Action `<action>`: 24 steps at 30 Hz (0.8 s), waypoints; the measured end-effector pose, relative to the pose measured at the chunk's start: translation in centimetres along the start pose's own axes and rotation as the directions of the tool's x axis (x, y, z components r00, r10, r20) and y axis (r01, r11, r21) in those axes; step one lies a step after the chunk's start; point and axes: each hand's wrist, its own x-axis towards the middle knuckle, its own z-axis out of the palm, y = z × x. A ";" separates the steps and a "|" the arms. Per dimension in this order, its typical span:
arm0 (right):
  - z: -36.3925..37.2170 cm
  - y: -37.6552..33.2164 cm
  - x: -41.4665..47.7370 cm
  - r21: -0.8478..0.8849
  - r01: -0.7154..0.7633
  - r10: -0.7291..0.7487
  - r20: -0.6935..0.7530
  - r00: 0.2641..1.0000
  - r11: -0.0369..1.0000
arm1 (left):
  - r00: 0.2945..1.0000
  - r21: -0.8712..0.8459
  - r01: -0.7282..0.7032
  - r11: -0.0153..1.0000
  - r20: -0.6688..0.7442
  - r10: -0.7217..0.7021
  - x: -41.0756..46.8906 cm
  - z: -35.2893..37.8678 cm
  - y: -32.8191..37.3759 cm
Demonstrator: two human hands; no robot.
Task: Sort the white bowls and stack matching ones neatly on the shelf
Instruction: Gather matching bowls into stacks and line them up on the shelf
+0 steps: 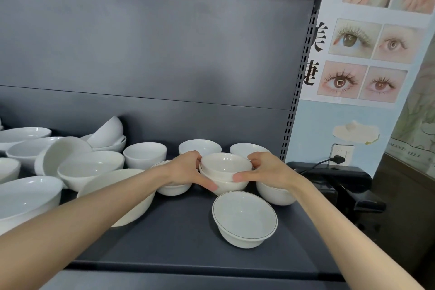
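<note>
Head view looks down along two bare forearms onto a dark grey shelf (179,223) crowded with white bowls. Both hands meet at a small stack of nested bowls (224,173) standing toward the middle-right of the shelf: the left hand (187,169) wraps its left side, thumb low on the near wall and fingers curled over the far rim, while the right hand (268,169) clasps the right side, thumb pressed to the near wall of the upper bowl and fingers round the back. So both hands are closed on the stack; the top bowl sits upright inside the one beneath it. Just nearer the camera, apart from the stack, a rimmed bowl (244,218) with a thin dark line round its lip stands alone, tilted slightly toward the viewer. Under the right wrist a plain bowl (274,194) is partly hidden; under the left wrist another small bowl (173,188) shows only its lower wall. Along the far edge stand three upright bowls in a row, the left one (144,156) fully in view. To the left lies an unsorted cluster of larger bowls (90,168), some leaning, one tipped on its side. Right of the shelf, a poster (360,59) hangs on the wall, and a black plug (339,159) sits in a socket.
</note>
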 end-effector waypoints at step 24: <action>1.8 -10.0 -1.9 0.469 0.334 -0.337 -0.081 0.938 0.817 | 0.843 -0.338 -0.185 0.923 -0.538 -0.028 -11.0 -6.4 -1.2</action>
